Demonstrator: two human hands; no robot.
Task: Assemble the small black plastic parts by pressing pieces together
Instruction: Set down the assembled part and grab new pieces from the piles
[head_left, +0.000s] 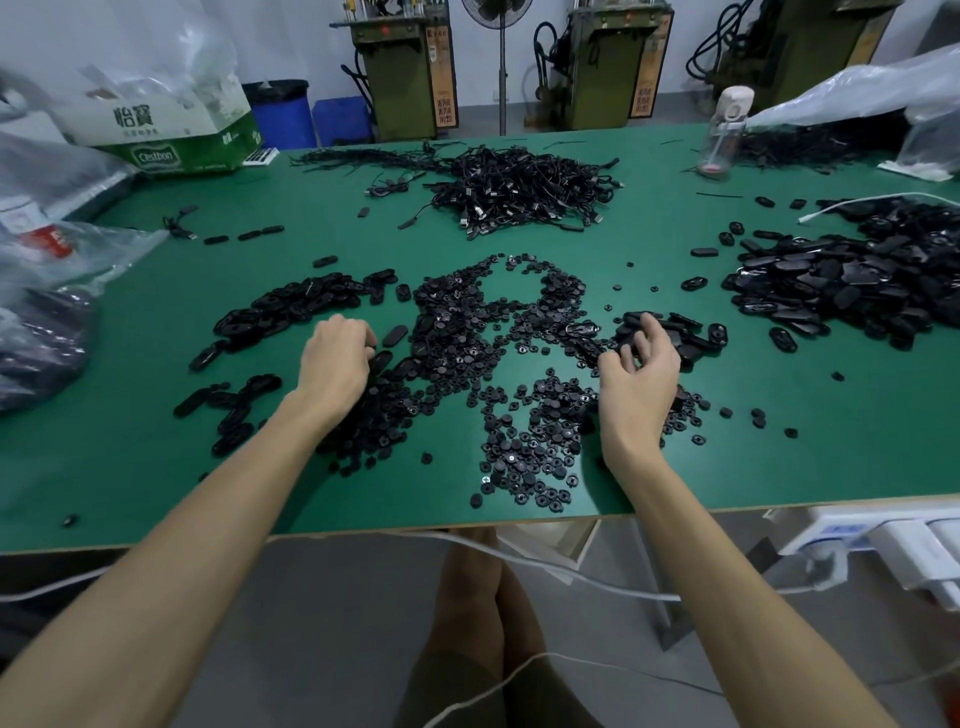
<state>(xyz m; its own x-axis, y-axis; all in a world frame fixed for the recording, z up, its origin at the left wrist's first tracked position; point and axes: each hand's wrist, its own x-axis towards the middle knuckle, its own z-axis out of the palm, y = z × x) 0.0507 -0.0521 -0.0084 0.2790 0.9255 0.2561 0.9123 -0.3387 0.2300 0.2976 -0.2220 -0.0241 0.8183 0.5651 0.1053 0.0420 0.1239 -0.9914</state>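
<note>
Head view: clear plastic bag (78, 249) holds black parts (41, 343).

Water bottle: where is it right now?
In the head view the water bottle stands at the far right of the green table, between the tangled cable pile and the clear plastic bag.

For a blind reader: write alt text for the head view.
The left hand and right hand reach into small black round parts spread on a green table, with oval pieces heaped at both sides and cables piled behind. Whether either hand grips a piece cannot be told.
</note>
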